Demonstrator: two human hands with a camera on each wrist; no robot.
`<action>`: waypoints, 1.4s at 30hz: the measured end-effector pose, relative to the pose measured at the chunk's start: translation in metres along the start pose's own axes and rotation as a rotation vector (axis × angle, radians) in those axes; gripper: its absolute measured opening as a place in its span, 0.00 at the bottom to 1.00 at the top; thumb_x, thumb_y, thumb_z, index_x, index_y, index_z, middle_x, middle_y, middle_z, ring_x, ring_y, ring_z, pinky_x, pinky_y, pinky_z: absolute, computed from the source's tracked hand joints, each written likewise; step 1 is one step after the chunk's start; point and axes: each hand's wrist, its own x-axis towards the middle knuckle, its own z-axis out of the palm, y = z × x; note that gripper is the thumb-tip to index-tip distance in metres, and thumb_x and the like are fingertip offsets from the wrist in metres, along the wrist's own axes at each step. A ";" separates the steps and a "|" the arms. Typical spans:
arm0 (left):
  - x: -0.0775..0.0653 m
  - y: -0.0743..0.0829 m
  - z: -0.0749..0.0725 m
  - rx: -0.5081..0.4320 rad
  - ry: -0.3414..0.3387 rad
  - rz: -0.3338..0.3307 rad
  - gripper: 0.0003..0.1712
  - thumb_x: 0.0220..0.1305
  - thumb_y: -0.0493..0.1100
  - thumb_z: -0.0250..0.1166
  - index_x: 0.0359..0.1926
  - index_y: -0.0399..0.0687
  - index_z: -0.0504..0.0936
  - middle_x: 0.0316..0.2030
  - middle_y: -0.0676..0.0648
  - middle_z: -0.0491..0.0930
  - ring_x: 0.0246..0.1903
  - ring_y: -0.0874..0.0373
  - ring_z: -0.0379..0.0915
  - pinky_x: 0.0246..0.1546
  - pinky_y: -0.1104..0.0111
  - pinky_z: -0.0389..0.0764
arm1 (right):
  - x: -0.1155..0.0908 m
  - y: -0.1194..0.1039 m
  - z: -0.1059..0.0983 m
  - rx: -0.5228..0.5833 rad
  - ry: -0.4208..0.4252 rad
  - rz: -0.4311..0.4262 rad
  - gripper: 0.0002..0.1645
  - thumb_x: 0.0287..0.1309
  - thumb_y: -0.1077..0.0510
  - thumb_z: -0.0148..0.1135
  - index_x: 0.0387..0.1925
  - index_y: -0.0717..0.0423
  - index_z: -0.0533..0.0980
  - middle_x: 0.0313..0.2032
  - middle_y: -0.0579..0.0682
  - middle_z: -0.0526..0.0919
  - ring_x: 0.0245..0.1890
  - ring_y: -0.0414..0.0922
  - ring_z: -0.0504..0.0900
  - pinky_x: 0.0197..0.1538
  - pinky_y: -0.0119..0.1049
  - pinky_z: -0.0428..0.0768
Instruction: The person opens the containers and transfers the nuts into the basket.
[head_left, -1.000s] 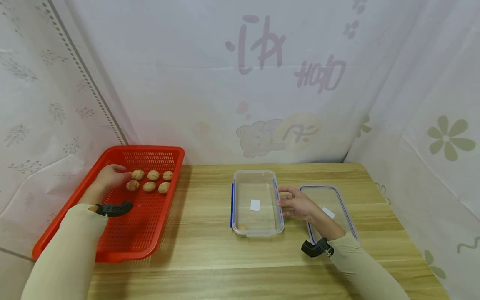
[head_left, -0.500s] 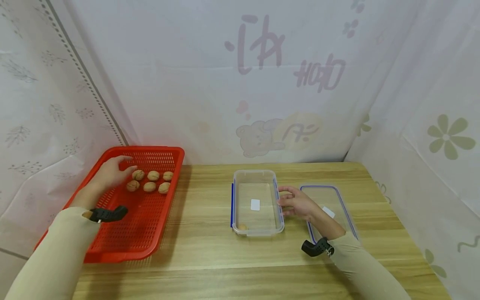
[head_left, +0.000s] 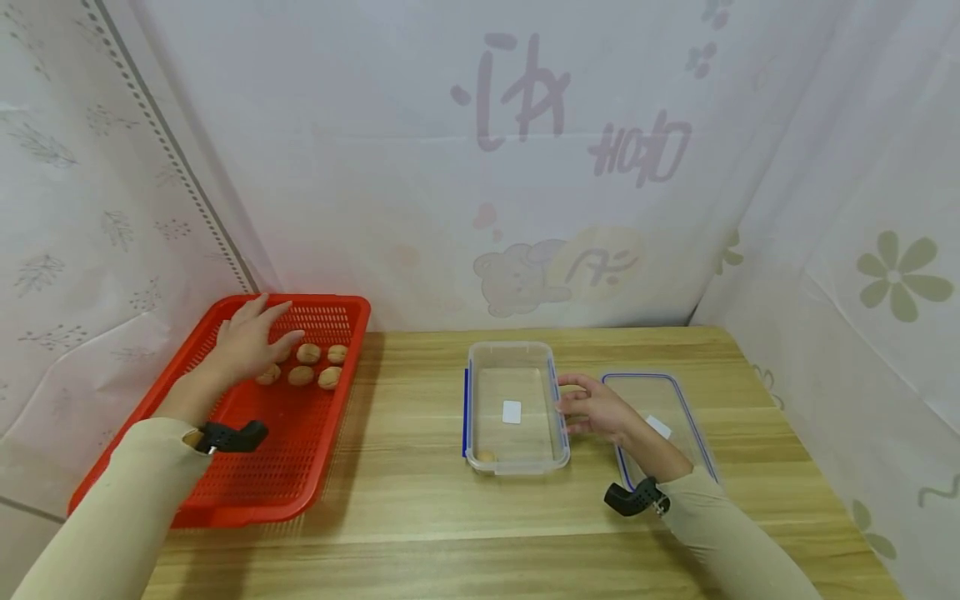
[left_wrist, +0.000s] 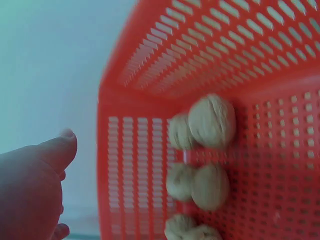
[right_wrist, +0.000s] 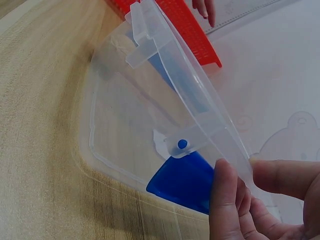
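Note:
My left hand [head_left: 247, 346] hovers over the back left of the red basket [head_left: 360, 333], its fingers spread and holding nothing. Several walnuts [head_left: 301, 376] lie in two rows beneath and beside it; the hand partly hides the leftmost ones. In the left wrist view the walnuts [left_wrist: 211, 186] sit close to the basket's wall, apart from the hand [left_wrist: 30, 187]. My right hand [head_left: 596, 408] touches the right side of a clear lidless plastic box [head_left: 517, 468], fingertips against its rim and by a blue latch [right_wrist: 182, 182]. One walnut [head_left: 487, 457] lies in the box's near left corner.
A clear lid with a blue seal [head_left: 675, 385] lies on the wooden table [head_left: 405, 500] right of the box, partly under my right forearm. Printed curtains [head_left: 375, 208] stand behind and on both sides of the table.
My left hand has risen from beside the leftmost walnuts, spread its fingers and shifted right and farther back over them. The right hand and the box have stayed in place.

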 end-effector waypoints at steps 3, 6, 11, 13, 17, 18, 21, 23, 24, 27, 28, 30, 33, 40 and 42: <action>0.003 0.013 0.000 0.004 -0.032 0.002 0.43 0.77 0.57 0.56 0.77 0.32 0.54 0.75 0.22 0.40 0.74 0.23 0.33 0.66 0.25 0.38 | 0.000 0.001 -0.001 0.001 0.003 0.001 0.36 0.69 0.69 0.57 0.73 0.69 0.55 0.42 0.54 0.81 0.35 0.42 0.83 0.34 0.33 0.86; 0.005 0.026 0.001 0.010 -0.051 0.022 0.44 0.77 0.58 0.56 0.78 0.34 0.53 0.76 0.23 0.39 0.75 0.25 0.31 0.66 0.26 0.35 | 0.000 0.001 -0.001 0.001 0.005 0.000 0.36 0.69 0.69 0.58 0.72 0.69 0.55 0.42 0.55 0.81 0.35 0.43 0.83 0.34 0.33 0.86; 0.009 0.046 0.001 -0.002 -0.073 0.068 0.45 0.76 0.58 0.57 0.79 0.36 0.52 0.77 0.24 0.37 0.75 0.27 0.30 0.67 0.27 0.31 | -0.001 0.001 0.000 0.003 0.008 -0.002 0.36 0.69 0.69 0.58 0.72 0.69 0.55 0.43 0.55 0.81 0.36 0.42 0.82 0.35 0.34 0.86; 0.010 0.054 0.002 0.001 -0.083 0.082 0.45 0.76 0.57 0.58 0.79 0.36 0.52 0.77 0.25 0.37 0.75 0.27 0.30 0.67 0.27 0.31 | -0.001 0.001 0.000 0.003 0.006 -0.003 0.36 0.69 0.69 0.58 0.72 0.69 0.55 0.43 0.55 0.81 0.36 0.42 0.82 0.35 0.34 0.86; 0.014 0.070 0.004 0.021 -0.108 0.103 0.45 0.75 0.57 0.59 0.79 0.37 0.53 0.77 0.26 0.37 0.76 0.27 0.29 0.67 0.28 0.30 | -0.001 0.001 0.000 0.009 0.002 -0.003 0.36 0.69 0.69 0.58 0.72 0.69 0.55 0.42 0.55 0.80 0.35 0.42 0.82 0.35 0.34 0.86; 0.014 0.074 0.005 0.025 -0.115 0.108 0.44 0.75 0.56 0.59 0.79 0.38 0.53 0.77 0.26 0.36 0.76 0.27 0.28 0.67 0.28 0.30 | -0.001 0.001 0.000 0.009 0.001 -0.003 0.36 0.69 0.69 0.58 0.72 0.69 0.55 0.42 0.54 0.80 0.35 0.42 0.82 0.34 0.34 0.86; 0.016 0.085 0.008 0.037 -0.129 0.130 0.44 0.75 0.57 0.59 0.79 0.39 0.54 0.78 0.27 0.37 0.76 0.28 0.28 0.68 0.28 0.30 | -0.001 0.001 0.000 0.008 -0.002 -0.004 0.36 0.69 0.69 0.58 0.72 0.69 0.54 0.42 0.54 0.80 0.35 0.42 0.82 0.34 0.34 0.86; 0.017 0.092 0.009 0.046 -0.133 0.150 0.44 0.75 0.57 0.59 0.79 0.39 0.55 0.78 0.28 0.38 0.76 0.28 0.29 0.68 0.28 0.30 | -0.001 0.000 0.000 0.005 -0.002 -0.002 0.36 0.69 0.69 0.57 0.72 0.69 0.54 0.42 0.55 0.80 0.35 0.42 0.83 0.35 0.33 0.86; 0.017 0.096 0.010 0.049 -0.132 0.160 0.43 0.74 0.57 0.59 0.78 0.39 0.56 0.78 0.28 0.39 0.76 0.28 0.30 0.68 0.28 0.31 | -0.001 0.000 0.000 0.007 -0.003 -0.001 0.36 0.69 0.69 0.57 0.72 0.69 0.54 0.42 0.55 0.80 0.35 0.42 0.83 0.35 0.33 0.86; 0.017 0.108 0.012 0.056 -0.125 0.198 0.42 0.74 0.56 0.60 0.78 0.39 0.57 0.78 0.28 0.42 0.76 0.28 0.32 0.68 0.28 0.33 | 0.000 0.000 0.001 0.007 -0.005 -0.001 0.35 0.69 0.70 0.57 0.72 0.69 0.54 0.42 0.55 0.81 0.35 0.43 0.83 0.35 0.33 0.86; 0.018 0.112 0.013 0.056 -0.124 0.211 0.42 0.75 0.56 0.60 0.78 0.39 0.58 0.77 0.28 0.43 0.76 0.28 0.33 0.68 0.28 0.33 | 0.000 -0.001 0.001 0.007 -0.007 0.000 0.36 0.69 0.70 0.57 0.72 0.69 0.54 0.42 0.55 0.81 0.35 0.43 0.83 0.35 0.33 0.86; 0.019 0.118 0.014 0.058 -0.127 0.233 0.41 0.75 0.55 0.60 0.78 0.39 0.58 0.77 0.27 0.44 0.76 0.29 0.33 0.68 0.28 0.34 | 0.001 -0.001 0.001 0.007 -0.009 -0.003 0.35 0.69 0.70 0.57 0.72 0.70 0.54 0.42 0.54 0.81 0.35 0.43 0.83 0.35 0.33 0.86; 0.023 0.127 0.018 0.066 -0.147 0.255 0.41 0.75 0.54 0.60 0.78 0.40 0.57 0.77 0.28 0.44 0.76 0.30 0.34 0.68 0.27 0.34 | 0.000 -0.002 0.001 0.001 -0.011 -0.007 0.36 0.69 0.69 0.58 0.72 0.70 0.54 0.41 0.54 0.81 0.35 0.43 0.83 0.35 0.33 0.86; 0.030 0.147 0.031 0.082 -0.196 0.302 0.41 0.75 0.56 0.59 0.79 0.42 0.57 0.78 0.30 0.44 0.77 0.31 0.33 0.69 0.30 0.33 | 0.001 -0.002 0.001 -0.005 -0.003 -0.002 0.35 0.69 0.69 0.58 0.71 0.70 0.55 0.41 0.54 0.81 0.35 0.42 0.83 0.35 0.33 0.86; 0.031 0.153 0.034 0.081 -0.205 0.316 0.42 0.75 0.57 0.59 0.79 0.43 0.57 0.78 0.30 0.44 0.77 0.32 0.33 0.70 0.31 0.33 | 0.001 -0.002 0.001 -0.003 -0.002 0.003 0.35 0.69 0.69 0.58 0.71 0.69 0.55 0.41 0.53 0.81 0.35 0.42 0.83 0.35 0.33 0.86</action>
